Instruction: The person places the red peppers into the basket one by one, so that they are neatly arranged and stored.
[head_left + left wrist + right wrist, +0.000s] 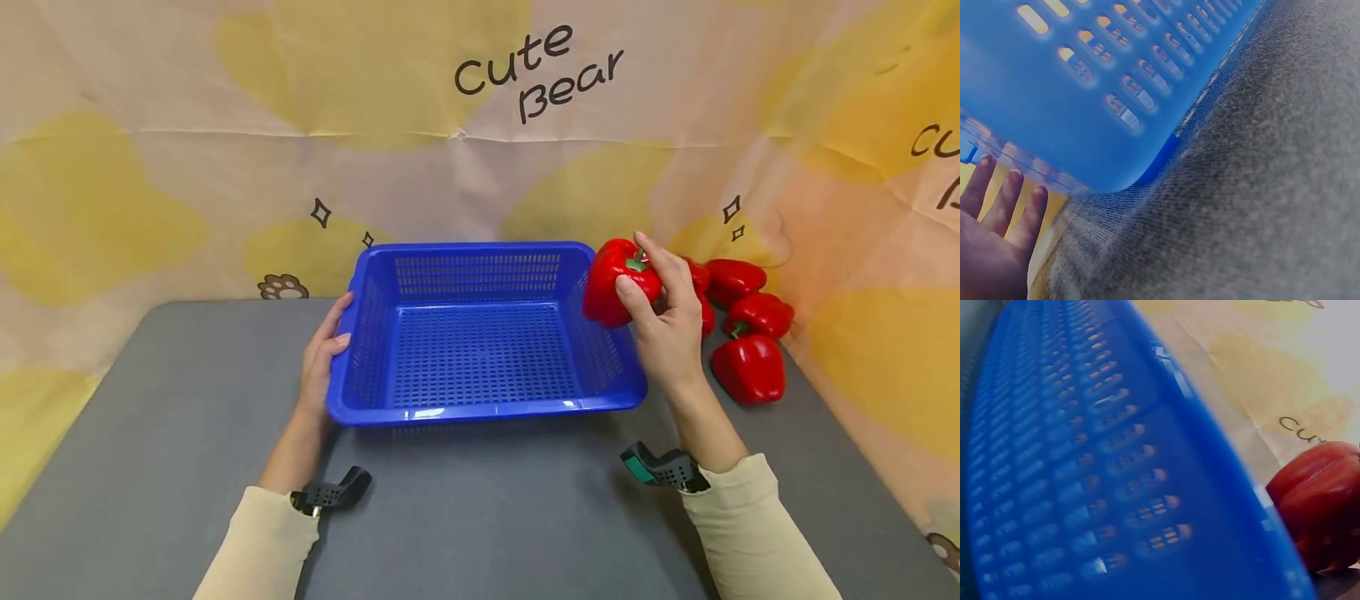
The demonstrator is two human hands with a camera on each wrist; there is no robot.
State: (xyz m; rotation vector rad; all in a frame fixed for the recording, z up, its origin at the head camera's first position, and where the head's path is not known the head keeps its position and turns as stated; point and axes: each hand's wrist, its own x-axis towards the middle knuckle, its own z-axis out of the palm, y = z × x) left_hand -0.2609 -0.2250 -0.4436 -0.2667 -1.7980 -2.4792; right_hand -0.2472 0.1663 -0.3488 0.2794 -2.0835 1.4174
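A blue plastic basket (487, 411) with slotted walls and floor sits in the middle of the grey table. At its left rim is my left hand (321, 358), holding the edge with thumb and fingers; in the left wrist view the fingers (999, 199) reach up to the rim from outside. My right hand (671, 333) grips a red bell pepper (609, 287) with a green stem, above the basket's right rim. The right wrist view has the pepper (1322, 506) beyond the rim, with most of the hand out of sight.
Several more red bell peppers (750, 369) lie to the right of the basket, some partly hidden behind my right hand. A patterned cloth (420, 183) with lettering hangs behind the grey table (480, 517) and along its right side.
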